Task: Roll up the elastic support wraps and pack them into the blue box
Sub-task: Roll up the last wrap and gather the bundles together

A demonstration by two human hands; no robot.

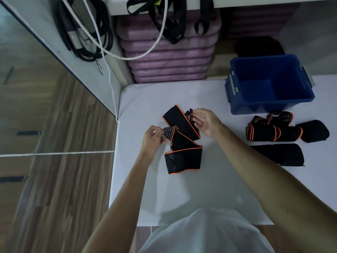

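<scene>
Both hands working: I'm pinching the wrap [182, 141] end in left hand [154, 137], right hand [207, 121] flat-fingered beyond it; should roll tight, edges aligned.

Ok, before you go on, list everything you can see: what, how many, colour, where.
unrolled wrap: one, black with orange edging, zigzagged on the table centre
blue box: one, blue with grey latches, table's far right, nothing visible inside
other wraps: a pile, number unclear, black, some orange-edged, just near of the box
table: one, white
foam mats: a stack, purple, behind the table
black straps: several, hanging over the mats
cables: black bundle and one white, far left
floor: wood-patterned, left
left hand: pinches the wrap's striped end
right hand: fingers straight, on the wrap's other end
</scene>
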